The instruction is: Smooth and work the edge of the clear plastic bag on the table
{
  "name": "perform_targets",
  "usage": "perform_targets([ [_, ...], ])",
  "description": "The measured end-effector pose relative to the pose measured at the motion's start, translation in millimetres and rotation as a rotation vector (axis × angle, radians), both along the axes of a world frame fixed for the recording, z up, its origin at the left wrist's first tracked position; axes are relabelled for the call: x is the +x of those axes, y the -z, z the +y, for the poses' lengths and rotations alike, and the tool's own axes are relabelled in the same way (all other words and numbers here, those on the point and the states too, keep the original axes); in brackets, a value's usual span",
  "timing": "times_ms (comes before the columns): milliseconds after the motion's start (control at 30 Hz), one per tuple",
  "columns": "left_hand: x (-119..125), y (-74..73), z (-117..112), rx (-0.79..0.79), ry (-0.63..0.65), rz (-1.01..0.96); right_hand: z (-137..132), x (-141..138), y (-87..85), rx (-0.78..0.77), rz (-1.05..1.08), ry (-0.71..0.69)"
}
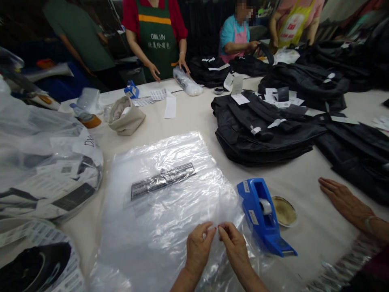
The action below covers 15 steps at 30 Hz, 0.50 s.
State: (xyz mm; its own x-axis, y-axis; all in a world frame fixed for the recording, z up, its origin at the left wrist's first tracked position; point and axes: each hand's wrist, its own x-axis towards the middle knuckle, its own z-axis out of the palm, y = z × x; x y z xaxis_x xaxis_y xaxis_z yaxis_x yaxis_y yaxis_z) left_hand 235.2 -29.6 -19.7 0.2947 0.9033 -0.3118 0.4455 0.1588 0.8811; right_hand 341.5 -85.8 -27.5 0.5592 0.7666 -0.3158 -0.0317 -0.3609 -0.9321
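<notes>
A stack of clear plastic bags with a printed black text block lies flat and wrinkled in front of me. Over its right side my left hand and my right hand are almost touching at the fingertips. Each pinches thumb against forefinger on what looks like a thin fold of the clear plastic; the exact edge is hard to see. A blue tape dispenser stands just right of the bags, beside a round tan lid or dish.
Black backpacks with paper tags are piled at the right. A beige fabric pouch and a filled plastic sack are at the left. Another person's hand rests on the table at right; a person in a green apron stands opposite.
</notes>
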Motion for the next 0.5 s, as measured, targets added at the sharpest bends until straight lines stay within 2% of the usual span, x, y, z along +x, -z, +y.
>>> perform_targets([
  [233, 0.0, 5.5, 7.7, -0.142, -0.209, -0.044, -2.4, -1.4, -3.6, -0.005, 0.01, -0.001],
  [500, -1.0, 1.6, 6.5, -0.041, -0.232, -0.01, -1.8, -5.8, -8.7, 0.006, -0.01, -0.024],
])
